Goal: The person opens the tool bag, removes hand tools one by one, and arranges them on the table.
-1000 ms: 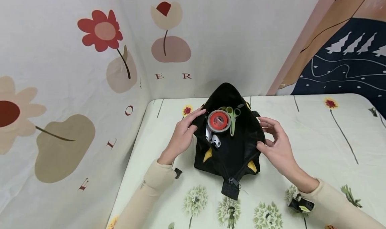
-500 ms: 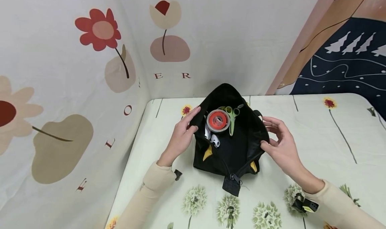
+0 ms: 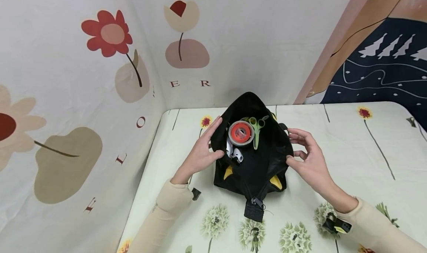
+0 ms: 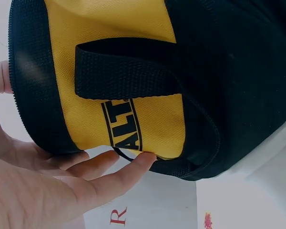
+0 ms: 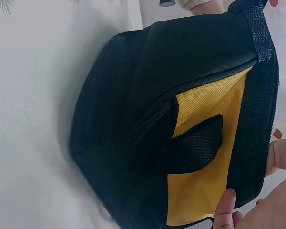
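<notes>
A black and yellow zippered tool bag stands with its mouth spread wide. My left hand holds its left rim, thumb at the mouth and fairly straight fingers along the yellow outer side. Opposite, my right hand grips the right rim between thumb and fingers. Inside lie a red roll in a clear, grey-edged ring, light green scissors and a white object with dark spots, whose kind I cannot tell. An olive-green item behind the roll is mostly hidden.
The table has a white flower-print cloth. Behind it hangs a pale printed curtain, with another at the left. A zipper-end tab hangs off the bag's near side. Wrist gear sits by the right sleeve.
The right rim went outward with my right hand, then came back slightly. My left thumb has shifted down along the left rim. The things inside the bag stay put.
</notes>
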`<state>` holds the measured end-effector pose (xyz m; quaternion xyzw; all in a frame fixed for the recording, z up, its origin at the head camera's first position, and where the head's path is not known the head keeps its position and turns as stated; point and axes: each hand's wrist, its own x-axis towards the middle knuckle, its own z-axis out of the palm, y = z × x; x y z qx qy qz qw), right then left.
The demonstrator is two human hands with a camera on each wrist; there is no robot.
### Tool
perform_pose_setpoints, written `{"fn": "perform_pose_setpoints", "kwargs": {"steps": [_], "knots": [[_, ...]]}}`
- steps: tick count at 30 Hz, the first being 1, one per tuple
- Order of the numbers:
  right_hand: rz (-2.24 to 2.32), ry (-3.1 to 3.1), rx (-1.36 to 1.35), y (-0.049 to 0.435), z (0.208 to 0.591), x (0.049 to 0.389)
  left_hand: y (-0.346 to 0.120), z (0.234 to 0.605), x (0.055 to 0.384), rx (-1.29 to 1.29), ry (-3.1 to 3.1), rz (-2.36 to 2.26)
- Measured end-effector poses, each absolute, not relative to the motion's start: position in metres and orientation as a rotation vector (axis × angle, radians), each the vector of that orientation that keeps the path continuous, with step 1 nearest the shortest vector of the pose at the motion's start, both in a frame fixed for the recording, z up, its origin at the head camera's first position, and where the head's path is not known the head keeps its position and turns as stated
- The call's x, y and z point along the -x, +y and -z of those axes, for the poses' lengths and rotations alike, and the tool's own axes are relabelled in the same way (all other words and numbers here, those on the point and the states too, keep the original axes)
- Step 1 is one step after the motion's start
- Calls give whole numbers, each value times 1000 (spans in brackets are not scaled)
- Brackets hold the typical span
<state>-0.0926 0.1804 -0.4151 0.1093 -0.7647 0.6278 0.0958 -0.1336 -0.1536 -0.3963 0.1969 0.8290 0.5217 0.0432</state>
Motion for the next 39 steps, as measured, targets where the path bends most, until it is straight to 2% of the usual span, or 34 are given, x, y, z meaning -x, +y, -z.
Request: {"fn": "perform_pose_setpoints", "kwargs": {"steps": [20, 39], "knots": [[-1679, -2209, -403, 173, 402, 103, -154, 398, 133, -673, 2511, -1587], [-1743, -2078, -709, 144, 371, 146, -154, 397, 132, -669, 2507, -1565]]}}
